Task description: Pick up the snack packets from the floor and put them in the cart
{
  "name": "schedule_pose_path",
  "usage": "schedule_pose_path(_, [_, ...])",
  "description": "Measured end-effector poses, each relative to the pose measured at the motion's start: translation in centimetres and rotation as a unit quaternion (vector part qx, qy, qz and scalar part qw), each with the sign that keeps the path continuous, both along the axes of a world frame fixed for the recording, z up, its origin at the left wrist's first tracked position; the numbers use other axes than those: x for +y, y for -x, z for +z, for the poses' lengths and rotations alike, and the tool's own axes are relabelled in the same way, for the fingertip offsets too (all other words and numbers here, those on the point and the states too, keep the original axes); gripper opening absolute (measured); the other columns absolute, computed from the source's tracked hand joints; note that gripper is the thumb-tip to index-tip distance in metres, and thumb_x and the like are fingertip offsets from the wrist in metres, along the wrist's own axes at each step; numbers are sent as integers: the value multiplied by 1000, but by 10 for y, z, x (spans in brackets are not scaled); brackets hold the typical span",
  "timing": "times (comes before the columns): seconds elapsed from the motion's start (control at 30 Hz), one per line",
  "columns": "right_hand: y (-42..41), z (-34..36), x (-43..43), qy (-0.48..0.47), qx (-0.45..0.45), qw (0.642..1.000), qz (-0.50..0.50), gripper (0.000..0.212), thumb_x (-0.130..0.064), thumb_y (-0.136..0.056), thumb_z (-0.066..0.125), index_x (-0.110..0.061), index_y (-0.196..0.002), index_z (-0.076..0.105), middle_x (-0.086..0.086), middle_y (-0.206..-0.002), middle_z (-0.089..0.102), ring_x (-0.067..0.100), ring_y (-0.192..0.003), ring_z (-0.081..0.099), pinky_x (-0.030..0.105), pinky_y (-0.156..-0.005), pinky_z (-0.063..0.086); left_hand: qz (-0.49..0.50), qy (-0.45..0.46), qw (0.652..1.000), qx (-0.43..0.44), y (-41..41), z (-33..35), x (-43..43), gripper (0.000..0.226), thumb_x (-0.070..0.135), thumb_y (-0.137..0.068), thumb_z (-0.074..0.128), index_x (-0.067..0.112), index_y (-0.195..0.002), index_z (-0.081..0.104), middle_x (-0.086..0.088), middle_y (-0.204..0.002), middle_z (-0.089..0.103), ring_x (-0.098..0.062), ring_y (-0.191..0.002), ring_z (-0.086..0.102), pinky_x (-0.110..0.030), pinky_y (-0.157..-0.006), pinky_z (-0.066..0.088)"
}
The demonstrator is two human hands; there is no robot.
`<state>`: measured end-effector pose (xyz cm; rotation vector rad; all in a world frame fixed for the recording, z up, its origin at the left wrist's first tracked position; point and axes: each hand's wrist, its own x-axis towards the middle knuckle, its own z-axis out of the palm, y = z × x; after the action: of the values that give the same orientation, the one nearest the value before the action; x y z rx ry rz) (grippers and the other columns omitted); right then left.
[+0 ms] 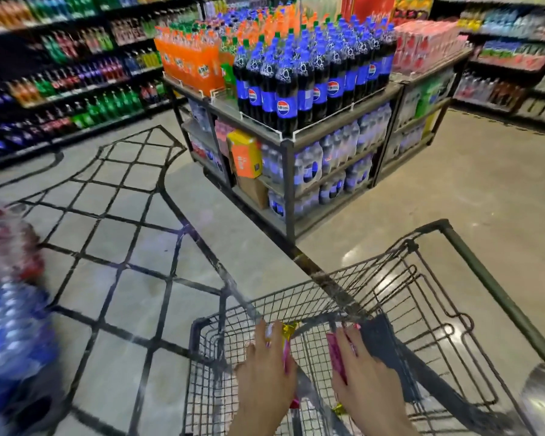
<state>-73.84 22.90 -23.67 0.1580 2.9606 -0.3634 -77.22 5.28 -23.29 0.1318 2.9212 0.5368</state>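
Grey polished floor (453, 184) fills the middle of the frame, with drink shelves (60, 73) along the upper left and upper right. A metal display stand (291, 143) at upper centre carries cola bottles (283, 89) and orange bottles (189, 64). The wire cart (472, 256) takes up the lower right, with its basket open to the camera.

Both hands are at lower centre, over the near end of the basket and inside its rim. The left hand (266, 369) has its fingers close together and wrapped over a gold-and-pink packet (285, 333). The right hand (367, 379) grips a pink packet (335, 350), fingers spread across its upper face. I cannot tell whether either packet touches the mesh yet.

The gold-and-pink packet has its long axis running up the frame, away from the person, and its gold crimped end pokes past the fingertips toward the far end of the cart. The pink packet lies much the same way, leaning slightly toward the upper left, and shows mostly its thin edge.

The likely trouble is the mesh. A slim packet released edge-on could slide through a gap or snag its crimp on a wire. Letting go of both at once, close to the near rim, could also send one back onto the floor.
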Motion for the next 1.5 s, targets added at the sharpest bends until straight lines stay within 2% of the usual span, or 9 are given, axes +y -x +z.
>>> schedule_pose_path(0.17, [59, -68, 40, 5, -67, 997, 35, 62, -47, -89, 54, -33, -145, 34, -6, -156, 33, 14, -72, 70, 24, -45, 38, 24, -11, 1000, -17, 46, -56, 40, 59, 43, -99, 43, 40, -150, 15, 1, -163, 7, -21, -121, 54, -31, -82, 57])
schedule_pose_path(0.3, [102, -132, 60, 30, -62, 996, 49, 73, -35, -56, 84, -28, -123, 54, 1, -131, 63, 18, -45, 62, 23, -30, 36, 35, 11, 999, -39, 76, -126, 58, 60, 53, -97, 33, 41, -152, 13, -1, -167, 12, -25, -133, 48, -39, -92, 57])
schedule_pose_path(0.47, [149, -238, 68, 44, -80, 992, 83, 85, -42, -48, 83, -20, -126, 58, -2, -117, 72, 10, -47, 65, 20, -31, 42, 41, 6, 992, -122, 115, -236, 59, 76, 46, -71, 71, 37, -141, 43, -7, -144, 54, -20, -83, 72, -28, -46, 57])
schedule_pose_path(0.53, [164, -287, 68, 41, -56, 994, 82, 90, -37, -41, 87, -16, -125, 65, 6, -125, 68, 14, -40, 61, 24, -27, 39, 36, 23, 992, -119, 127, -289, 59, 77, 44, -67, 75, 36, -138, 49, -8, -138, 59, -22, -78, 72, -28, -41, 55])
schedule_pose_path(0.73, [181, -398, 59, -9, -136, 990, 38, 88, -35, -73, 80, -22, -148, 36, 3, -157, 39, 24, -80, 72, 35, -53, 57, 27, 32, 991, -129, 127, -395, 69, 72, 46, -75, 72, 29, -141, 51, -12, -150, 48, -25, -87, 71, -32, -45, 57])
schedule_pose_path(0.9, [175, -453, 55, -43, -125, 991, 26, 74, -34, -96, 55, -25, -153, 10, -3, -167, 7, 25, -102, 68, 37, -75, 59, 45, 73, 988, -129, 123, -447, 78, 72, 53, -101, 37, 34, -157, -3, -5, -169, -2, -26, -140, 42, -37, -88, 57])
schedule_pose_path(1.2, [167, -474, 56, -40, -155, 987, 24, 78, -44, -101, 42, -27, -152, -15, -2, -166, -15, 28, -124, 56, 42, -92, 54, 71, 80, 990, -94, 133, -474, 78, 68, 56, -98, 44, 32, -156, 17, -1, -167, 11, -32, -133, 46, -38, -77, 59])
schedule_pose_path(1.4, [161, -435, 62, -54, -105, 993, -7, 76, -48, -97, 44, -15, -156, 8, 6, -161, 28, 28, -108, 64, 40, -77, 59, 57, 84, 992, -78, 123, -444, 69, 60, 50, -99, 46, 28, -152, 28, -2, -164, 22, -33, -123, 56, -37, -72, 62])
schedule_pose_path(1.5, [160, -405, 73, -75, -96, 993, -5, 75, -49, -97, 42, -14, -157, 14, 5, -158, 33, 27, -122, 57, 40, -87, 57, 51, 84, 990, -102, 117, -415, 58, 59, 49, -102, 40, 33, -154, 18, 2, -165, 18, -28, -135, 46, -37, -76, 62])
